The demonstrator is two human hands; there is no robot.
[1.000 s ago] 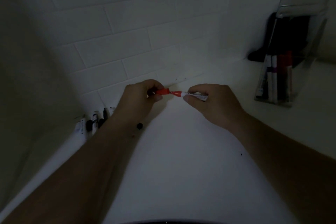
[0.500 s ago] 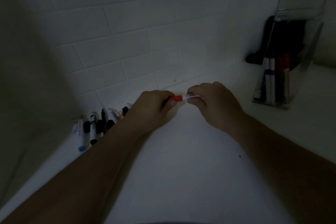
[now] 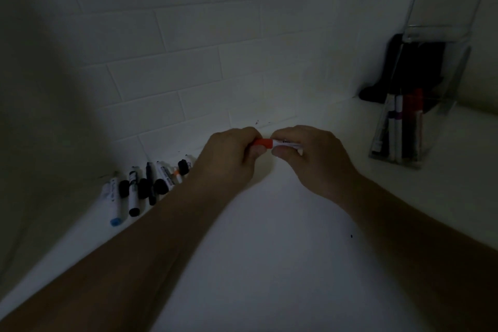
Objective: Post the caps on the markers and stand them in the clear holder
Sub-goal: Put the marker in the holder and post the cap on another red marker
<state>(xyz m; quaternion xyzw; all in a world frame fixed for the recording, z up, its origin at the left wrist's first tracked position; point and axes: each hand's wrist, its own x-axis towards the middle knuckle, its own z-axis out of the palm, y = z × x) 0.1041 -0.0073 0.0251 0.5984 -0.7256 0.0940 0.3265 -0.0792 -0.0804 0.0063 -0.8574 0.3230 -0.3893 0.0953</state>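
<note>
Reaching over the white tabletop (image 3: 269, 250), my left hand (image 3: 229, 162) pinches a red plastic cap (image 3: 262, 143) seated on the white-barrelled marker (image 3: 287, 145) that my right hand (image 3: 310, 159) grips. Loose markers and black caps (image 3: 145, 186) lie beside my left forearm. Farther right, the clear plastic holder (image 3: 431, 83) stands with capped markers (image 3: 404, 127) upright inside, against the white tiled wall (image 3: 188, 62).

No legible text (marker print blurred)
</note>
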